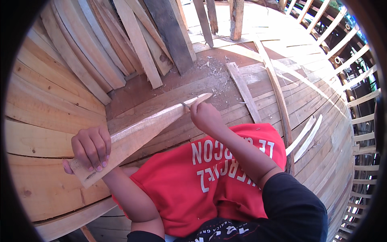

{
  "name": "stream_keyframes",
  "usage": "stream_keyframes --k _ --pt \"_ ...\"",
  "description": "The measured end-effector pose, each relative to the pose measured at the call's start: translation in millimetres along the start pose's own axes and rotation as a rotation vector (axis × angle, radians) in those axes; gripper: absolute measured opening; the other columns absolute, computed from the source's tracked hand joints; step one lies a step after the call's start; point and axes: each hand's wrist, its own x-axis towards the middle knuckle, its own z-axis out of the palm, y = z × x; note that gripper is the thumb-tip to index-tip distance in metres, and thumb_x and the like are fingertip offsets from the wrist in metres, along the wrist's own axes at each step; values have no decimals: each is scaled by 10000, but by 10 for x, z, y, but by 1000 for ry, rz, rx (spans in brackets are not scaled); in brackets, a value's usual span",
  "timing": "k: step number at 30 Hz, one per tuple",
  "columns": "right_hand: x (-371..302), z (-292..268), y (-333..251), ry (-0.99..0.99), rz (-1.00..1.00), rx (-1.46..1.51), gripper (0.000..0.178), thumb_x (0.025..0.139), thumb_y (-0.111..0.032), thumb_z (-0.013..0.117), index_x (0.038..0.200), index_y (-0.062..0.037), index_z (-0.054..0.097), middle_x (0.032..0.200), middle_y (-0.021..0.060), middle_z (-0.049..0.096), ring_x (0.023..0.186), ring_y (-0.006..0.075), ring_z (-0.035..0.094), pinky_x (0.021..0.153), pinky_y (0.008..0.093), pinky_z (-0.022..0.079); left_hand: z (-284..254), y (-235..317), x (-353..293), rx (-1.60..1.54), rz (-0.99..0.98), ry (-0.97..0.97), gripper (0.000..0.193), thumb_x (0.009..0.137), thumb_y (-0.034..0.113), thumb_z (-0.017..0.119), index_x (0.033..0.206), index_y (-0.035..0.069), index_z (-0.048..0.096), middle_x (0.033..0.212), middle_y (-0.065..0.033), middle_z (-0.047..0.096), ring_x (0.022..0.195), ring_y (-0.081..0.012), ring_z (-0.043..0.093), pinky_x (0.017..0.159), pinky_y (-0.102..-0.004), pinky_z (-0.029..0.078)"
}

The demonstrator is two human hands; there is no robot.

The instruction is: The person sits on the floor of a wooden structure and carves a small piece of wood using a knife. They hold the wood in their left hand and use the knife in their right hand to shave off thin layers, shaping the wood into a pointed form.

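A long, pale wooden board (141,132) slants across my lap, its tapered tip pointing to the far right. My left hand (92,147) is wrapped around the wide near end, fingers over the top face. Near the tapered end, my right hand (206,117) is closed in a fist. From it a short stretch of a knife's thin grey blade (184,104) sticks out and lies against the board's upper edge. The fist hides the knife's handle.
Curved planks (76,44) lean upright along the left wall. Wood shavings (215,70) litter the plank floor (322,151) ahead. Loose strips (244,90) and a long batten (274,82) lie to the right, with pale offcuts (308,137) nearby. A slatted railing (365,119) runs along the right side.
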Motion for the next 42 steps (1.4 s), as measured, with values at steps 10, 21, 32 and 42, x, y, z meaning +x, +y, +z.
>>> stream_keyframes --k 10,21,32,42 --pt "29 -87 -21 -5 -51 -67 489 949 -318 370 768 16 678 801 274 666 777 452 663 752 531 539 -15 -18 42 -31 5 -59 608 954 472 444 446 138 470 402 16 523 321 -72 496 370 -177 422" --pt "119 164 190 61 -10 -63 537 952 -332 350 723 37 665 760 299 647 761 486 647 733 548 523 5 -30 -27 -3 -1 36 600 954 456 449 444 141 465 398 18 519 320 -72 500 369 -177 420" --pt "452 139 634 151 24 -92 535 953 -325 363 715 45 669 748 293 645 738 478 647 737 558 518 -20 -64 74 -26 -10 -80 601 953 465 432 446 143 457 396 23 514 322 -77 502 378 -190 427" --pt "542 72 595 187 81 -118 531 950 -304 370 673 43 662 731 301 642 733 488 649 744 565 518 -42 -54 30 -9 -26 -6 601 950 471 435 446 144 454 393 24 506 318 -77 493 377 -188 411"
